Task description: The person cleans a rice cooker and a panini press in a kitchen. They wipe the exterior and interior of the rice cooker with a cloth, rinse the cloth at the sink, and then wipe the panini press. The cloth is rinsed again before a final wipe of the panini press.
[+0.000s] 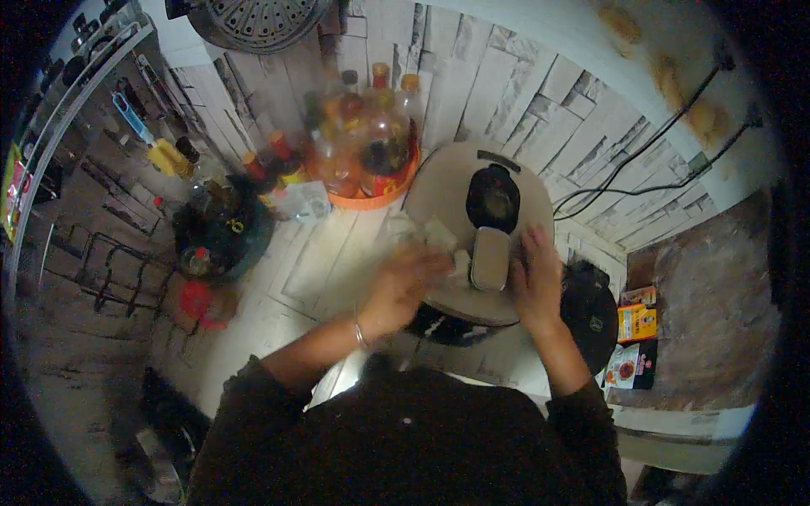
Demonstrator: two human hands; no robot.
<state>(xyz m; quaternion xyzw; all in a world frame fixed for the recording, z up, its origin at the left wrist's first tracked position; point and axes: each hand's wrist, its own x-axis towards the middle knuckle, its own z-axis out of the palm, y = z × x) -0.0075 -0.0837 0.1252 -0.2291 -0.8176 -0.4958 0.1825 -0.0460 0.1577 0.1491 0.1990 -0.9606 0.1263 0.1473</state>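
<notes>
A beige rounded appliance, apparently a rice cooker (436,171), stands before me with its lid down. On its top are a black oval part (493,199) and a light rectangular handle or latch panel (491,258). My left hand (411,278) is blurred and has a pale, crumpled cloth or tissue (461,262) at its fingertips, over the lid's left side. Whether the fingers grip it cannot be told. My right hand (536,278) rests against the lid's right side, fingers spread, beside the panel.
Behind left, an orange tray (373,201) holds several bottles. A dark basket (253,246) with jars stands further left. Black cables (607,190) run along the tiled wall to the right. A round black object (588,316) and small packets (636,322) lie right of the cooker.
</notes>
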